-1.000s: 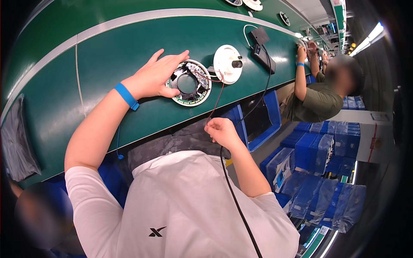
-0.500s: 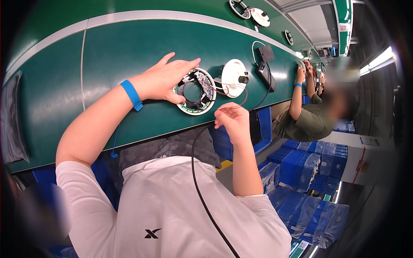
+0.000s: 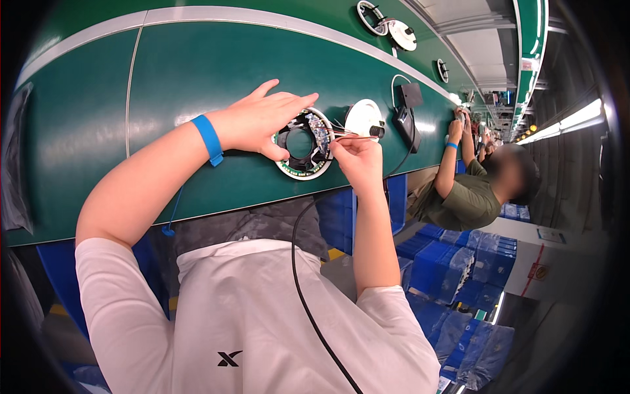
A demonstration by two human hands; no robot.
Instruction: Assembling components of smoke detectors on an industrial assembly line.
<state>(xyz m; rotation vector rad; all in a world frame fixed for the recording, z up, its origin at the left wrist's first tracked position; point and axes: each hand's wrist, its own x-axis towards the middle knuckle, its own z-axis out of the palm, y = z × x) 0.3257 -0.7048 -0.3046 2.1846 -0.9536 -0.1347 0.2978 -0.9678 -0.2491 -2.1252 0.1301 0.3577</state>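
Note:
A round white housing (image 3: 327, 125) with a ring of circuit board and black parts inside lies on the green table. My left hand (image 3: 266, 121), a blue band round its wrist, steadies its left side, thumb on the lower rim and fingers stretched along the top. At the housing's right edge my right hand (image 3: 359, 161) is closed, with thumb and forefinger pinching thin reddish wires (image 3: 351, 137). These wires run between the housing and a white disc-shaped cover (image 3: 359, 117) with a black part on it. The fingertips hide where the wires end.
A black box-shaped device (image 3: 407, 128) with a cable and a dark square piece (image 3: 411, 95) lie right of the cover. More round housings (image 3: 373, 18) sit beyond the metal strip. A co-worker (image 3: 466, 197) sits at right, near stacked blue bins (image 3: 440, 256). A black cable (image 3: 298, 276) crosses my shirt.
My right hand has moved up from below the housing to its right edge, bringing the thin wires with it. My left hand keeps its hold on the housing.

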